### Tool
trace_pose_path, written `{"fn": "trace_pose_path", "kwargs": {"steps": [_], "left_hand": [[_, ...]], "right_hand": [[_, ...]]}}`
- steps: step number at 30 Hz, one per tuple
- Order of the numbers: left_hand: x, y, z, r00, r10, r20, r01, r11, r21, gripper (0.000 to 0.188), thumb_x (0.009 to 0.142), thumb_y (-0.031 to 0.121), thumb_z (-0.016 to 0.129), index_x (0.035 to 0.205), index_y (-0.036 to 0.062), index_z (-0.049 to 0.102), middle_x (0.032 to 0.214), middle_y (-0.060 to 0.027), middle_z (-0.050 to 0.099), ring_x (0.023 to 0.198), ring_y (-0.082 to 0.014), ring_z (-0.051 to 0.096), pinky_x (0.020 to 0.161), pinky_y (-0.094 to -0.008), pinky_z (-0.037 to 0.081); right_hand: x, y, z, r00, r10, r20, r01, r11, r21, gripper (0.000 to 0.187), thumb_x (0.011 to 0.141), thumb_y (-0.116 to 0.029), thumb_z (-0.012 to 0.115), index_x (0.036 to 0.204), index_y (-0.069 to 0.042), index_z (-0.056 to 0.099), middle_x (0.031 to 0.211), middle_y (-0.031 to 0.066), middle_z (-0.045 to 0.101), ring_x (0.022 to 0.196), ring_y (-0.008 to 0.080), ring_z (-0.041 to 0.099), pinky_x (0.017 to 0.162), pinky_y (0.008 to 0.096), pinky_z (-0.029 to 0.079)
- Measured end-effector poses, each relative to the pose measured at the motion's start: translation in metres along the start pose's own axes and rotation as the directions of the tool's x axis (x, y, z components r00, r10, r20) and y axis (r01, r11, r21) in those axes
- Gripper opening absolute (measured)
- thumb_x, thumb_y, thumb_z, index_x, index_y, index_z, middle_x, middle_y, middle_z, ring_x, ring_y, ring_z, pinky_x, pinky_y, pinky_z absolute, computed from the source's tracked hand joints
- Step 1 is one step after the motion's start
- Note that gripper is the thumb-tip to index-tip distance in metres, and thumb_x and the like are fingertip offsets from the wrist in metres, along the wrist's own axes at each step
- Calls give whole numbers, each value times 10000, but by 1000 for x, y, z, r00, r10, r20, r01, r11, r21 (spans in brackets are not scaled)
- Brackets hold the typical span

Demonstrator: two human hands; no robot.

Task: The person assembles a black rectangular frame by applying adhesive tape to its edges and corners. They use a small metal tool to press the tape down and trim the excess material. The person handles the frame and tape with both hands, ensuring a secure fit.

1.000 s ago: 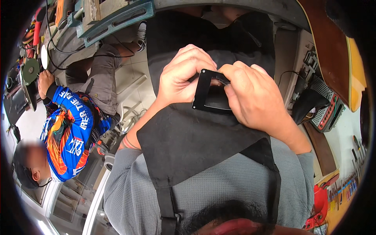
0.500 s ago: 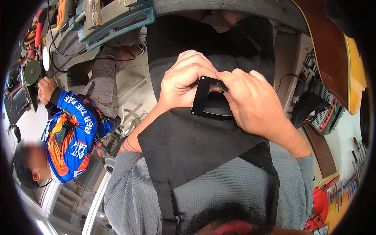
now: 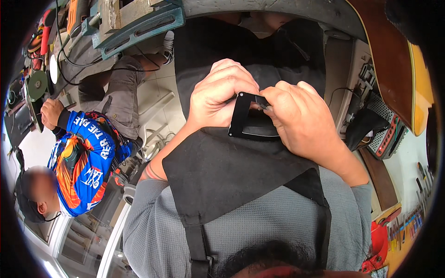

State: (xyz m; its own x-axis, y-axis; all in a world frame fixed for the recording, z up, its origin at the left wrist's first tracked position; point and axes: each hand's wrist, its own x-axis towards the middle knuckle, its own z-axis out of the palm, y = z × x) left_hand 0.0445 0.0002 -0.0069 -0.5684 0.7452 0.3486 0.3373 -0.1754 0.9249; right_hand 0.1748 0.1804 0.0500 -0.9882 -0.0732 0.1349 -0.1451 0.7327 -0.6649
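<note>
Between my hands, just above the apron on my chest, is a black rectangular frame (image 3: pixel 238 116) with small screws at its corners. My left hand (image 3: pixel 221 95) is closed at its far left side, fingers curled, fingertips hidden behind the frame. My right hand (image 3: pixel 299 118) grips the frame's right side, fingers bent and the thumb along the edge. By the right thumb, a small greyish piece (image 3: pixel 264 106) shows at the opening's upper right corner; I cannot tell what it is. The middle of the frame looks dark and glossy.
A blue-green vise (image 3: pixel 139 34) stands at the upper left. At left another person in a bright blue and orange shirt (image 3: pixel 88 157) works near a green grinding disc (image 3: pixel 37 85). A brown curved body with yellow edging (image 3: pixel 394 51), like a guitar, hangs at right above a perforated metal box (image 3: pixel 389 127).
The frame has tilted slightly and shifted a little to the right, so its middle now looks darker. The other person's head and hands have moved slightly.
</note>
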Motion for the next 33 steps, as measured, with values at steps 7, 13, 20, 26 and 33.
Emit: {"fn": "trace_pose_path", "kwargs": {"steps": [7, 13, 20, 26, 33], "left_hand": [[0, 3, 6, 999, -13, -35, 13, 1000, 1, 224, 711, 86, 905, 869, 69, 748, 847, -35, 733, 816, -217, 704, 875, -375, 492], [-3, -1, 12, 998, 14, -67, -12, 1000, 25, 204, 699, 29, 862, 856, 66, 738, 831, -34, 726, 805, -222, 700, 856, -372, 494], [1, 5, 12, 999, 11, -43, -9, 999, 40, 234, 689, 84, 901, 852, 68, 735, 810, -32, 717, 794, -219, 692, 853, -373, 492], [1, 4, 11, 999, 24, -23, -23, 998, 50, 242, 744, 131, 926, 822, 34, 719, 809, -65, 728, 793, -227, 713, 850, -406, 499], [0, 2, 13, 999, 33, -32, -31, 998, 52, 234, 743, 114, 921, 812, 33, 712, 800, -64, 719, 777, -228, 701, 799, -385, 502]], "right_hand": [[-1, 1, -2, 1000, 5, -10, -4, 999, 41, 238, 917, -116, 753, 1067, -66, 574, 841, 73, 586, 744, 287, 622, 698, 400, 442], [-6, 3, -4, 1000, -8, -10, 8, 1000, 8, 253, 906, -119, 772, 1048, -70, 568, 838, 77, 583, 745, 291, 622, 697, 401, 442], [-6, 2, -4, 1000, 7, -15, -6, 998, 62, 264, 897, -89, 771, 1079, -57, 582, 892, 95, 603, 786, 305, 628, 714, 411, 448], [-6, 0, -7, 998, 46, 32, -48, 996, 81, 267, 896, -65, 760, 1101, -54, 588, 911, 98, 607, 805, 307, 633, 723, 412, 450], [-6, 4, -2, 1000, 6, -17, -5, 999, 54, 248, 901, -95, 775, 1050, -64, 580, 873, 88, 601, 768, 303, 626, 711, 406, 447]]}}
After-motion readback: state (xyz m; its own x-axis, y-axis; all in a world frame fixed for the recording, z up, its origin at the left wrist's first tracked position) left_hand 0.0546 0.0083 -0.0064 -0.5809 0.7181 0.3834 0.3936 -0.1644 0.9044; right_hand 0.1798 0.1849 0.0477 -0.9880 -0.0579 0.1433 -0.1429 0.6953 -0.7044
